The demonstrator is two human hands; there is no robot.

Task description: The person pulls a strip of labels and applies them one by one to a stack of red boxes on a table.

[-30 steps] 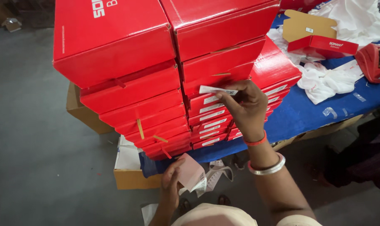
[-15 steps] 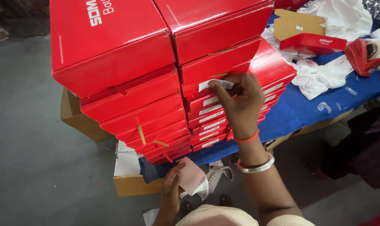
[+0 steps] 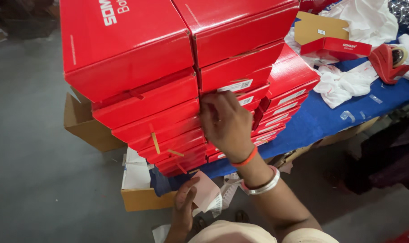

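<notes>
Right hand (image 3: 226,126) pressed flat against the front ends of the stacked red boxes (image 3: 168,90), fingers close together and bent at the tips, lying on the box ends at the seam between the left and middle stacks. Nothing visibly pinched; the palm side is hidden, so whether a label lies under it cannot be told. An orange band and a silver bangle (image 3: 261,185) sit on that wrist.

Left hand (image 3: 185,207) low in the frame, below the table edge, fingers loosely curled around a pale sheet of label backing paper (image 3: 207,194), thumb side up.

The boxes stand in three leaning stacks on a blue-covered table (image 3: 330,117). White labels (image 3: 237,85) show on the ends of the middle and right stacks. Small tan strips of tape (image 3: 155,142) stick out from the left stack's ends.

Around: an open red box with a brown cardboard flap (image 3: 331,38) farther back on the table, crumpled white cloth or paper (image 3: 344,83) beside it, a red tape dispenser (image 3: 389,60) near the right edge. Under the table, brown cardboard cartons (image 3: 85,126), one holding white sheets (image 3: 137,171). Grey concrete floor (image 3: 29,171) to the left.

The tall near stacks block most of the table behind them.
</notes>
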